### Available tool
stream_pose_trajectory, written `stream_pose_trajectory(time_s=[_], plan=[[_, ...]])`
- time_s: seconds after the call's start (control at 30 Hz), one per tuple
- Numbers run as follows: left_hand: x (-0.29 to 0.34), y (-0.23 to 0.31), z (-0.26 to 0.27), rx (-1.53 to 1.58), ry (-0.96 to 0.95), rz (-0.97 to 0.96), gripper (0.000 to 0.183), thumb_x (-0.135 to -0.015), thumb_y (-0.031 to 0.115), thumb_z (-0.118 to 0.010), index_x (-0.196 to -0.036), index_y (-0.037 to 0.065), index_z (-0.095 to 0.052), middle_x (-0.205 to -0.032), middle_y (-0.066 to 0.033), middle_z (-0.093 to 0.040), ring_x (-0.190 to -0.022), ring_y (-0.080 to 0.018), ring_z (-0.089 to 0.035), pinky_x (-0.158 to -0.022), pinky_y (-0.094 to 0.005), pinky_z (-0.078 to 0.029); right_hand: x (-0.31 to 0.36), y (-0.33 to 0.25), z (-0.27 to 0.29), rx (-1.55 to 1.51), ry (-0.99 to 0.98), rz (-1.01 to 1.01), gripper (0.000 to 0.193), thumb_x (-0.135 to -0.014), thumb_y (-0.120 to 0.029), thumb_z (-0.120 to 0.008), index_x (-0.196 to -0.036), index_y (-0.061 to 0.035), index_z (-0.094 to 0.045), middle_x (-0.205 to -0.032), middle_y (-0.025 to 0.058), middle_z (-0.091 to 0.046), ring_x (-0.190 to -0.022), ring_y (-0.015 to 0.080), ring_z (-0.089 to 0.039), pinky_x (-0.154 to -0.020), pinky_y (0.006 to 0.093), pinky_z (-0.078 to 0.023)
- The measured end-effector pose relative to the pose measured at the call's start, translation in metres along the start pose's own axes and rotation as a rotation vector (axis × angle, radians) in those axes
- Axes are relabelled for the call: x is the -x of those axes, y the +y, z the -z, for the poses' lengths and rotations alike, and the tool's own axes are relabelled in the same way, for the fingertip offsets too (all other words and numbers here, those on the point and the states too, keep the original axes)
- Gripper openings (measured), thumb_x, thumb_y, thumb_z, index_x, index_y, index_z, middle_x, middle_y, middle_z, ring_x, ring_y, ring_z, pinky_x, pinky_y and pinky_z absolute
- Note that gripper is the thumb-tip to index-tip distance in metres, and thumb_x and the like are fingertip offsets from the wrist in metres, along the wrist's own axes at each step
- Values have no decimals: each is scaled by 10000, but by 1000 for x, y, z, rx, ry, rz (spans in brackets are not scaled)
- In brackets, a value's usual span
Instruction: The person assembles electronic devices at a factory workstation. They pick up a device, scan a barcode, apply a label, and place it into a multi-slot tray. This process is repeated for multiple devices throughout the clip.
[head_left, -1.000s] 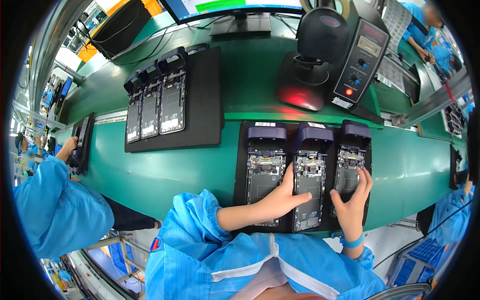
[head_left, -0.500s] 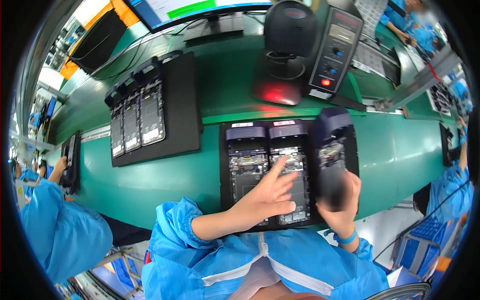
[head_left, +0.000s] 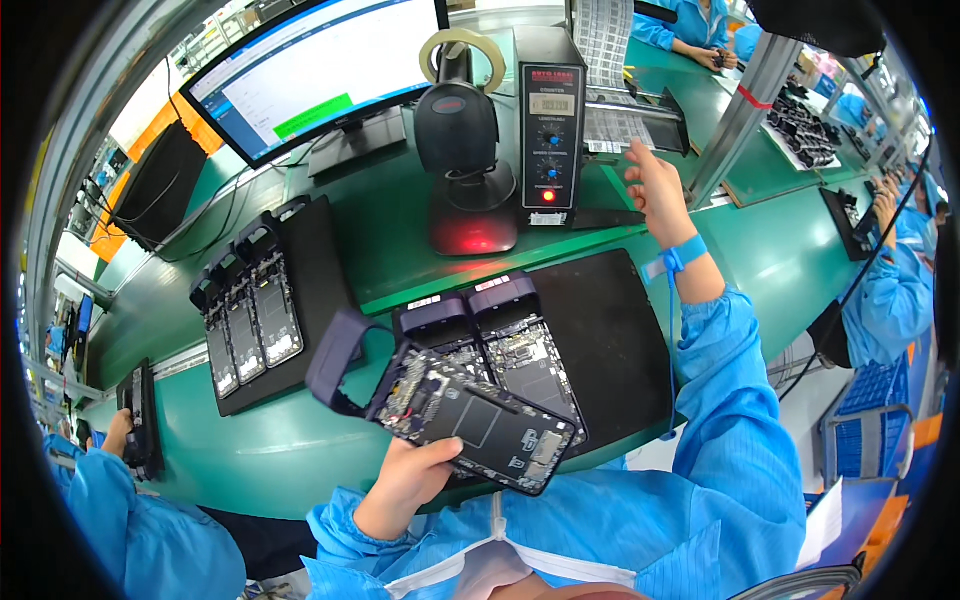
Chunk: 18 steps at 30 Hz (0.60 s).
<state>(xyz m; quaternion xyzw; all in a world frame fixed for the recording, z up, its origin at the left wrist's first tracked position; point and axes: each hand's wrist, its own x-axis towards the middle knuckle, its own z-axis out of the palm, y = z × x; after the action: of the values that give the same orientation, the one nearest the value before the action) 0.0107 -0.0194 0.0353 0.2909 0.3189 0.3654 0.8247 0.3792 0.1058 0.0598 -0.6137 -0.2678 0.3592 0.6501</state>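
My left hand (head_left: 410,475) grips an opened handheld device (head_left: 480,420) by its near edge, thumb on top. Its circuit board faces up, and a dark purple frame-like end piece sticks out at the upper left. The device is tilted over two similar devices (head_left: 530,360) lying on a black mat (head_left: 610,330); it partly covers the left one. My right hand (head_left: 655,190), with a blue strap at the wrist, is raised beside the label dispenser (head_left: 550,140). Its fingers are apart and close to the strip of printed labels (head_left: 615,128); nothing shows in them.
A black scanner on a stand (head_left: 460,150) glows red at its base, with a tape roll (head_left: 490,50) behind it. A monitor (head_left: 310,75) stands at the back left. Three more devices (head_left: 245,320) lie on another black mat. Co-workers sit on both sides.
The device my right hand held at the mat's right is now in my left hand, turned sideways. My right hand has moved up to the dispenser, and the view has shifted.
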Motion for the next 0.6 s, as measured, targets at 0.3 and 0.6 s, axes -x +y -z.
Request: stream_pose_trajectory(time_s=[0.3,0.6], plan=[[23,-7,37,192,68,-286,536,-699,24,-607,-1181,-15,-376,-1127,-138,-488,-1032,-273,-493,-875,-390,-407,15,11,-33,-256,-42,146,241,-800,-254,-564,-641,-83,-505,-472,-79,-293,-390,31,-246,-359,213,-145],[-60,53,2,229,145,-222,233,-788,37,-510,-1011,-29,-517,-1009,-120,-559,-952,-217,-520,-869,-398,-392,58,43,-112,-209,-361,106,178,-825,-178,-509,-760,-25,-573,-513,-30,-445,-413,33,-329,-385,194,-223]])
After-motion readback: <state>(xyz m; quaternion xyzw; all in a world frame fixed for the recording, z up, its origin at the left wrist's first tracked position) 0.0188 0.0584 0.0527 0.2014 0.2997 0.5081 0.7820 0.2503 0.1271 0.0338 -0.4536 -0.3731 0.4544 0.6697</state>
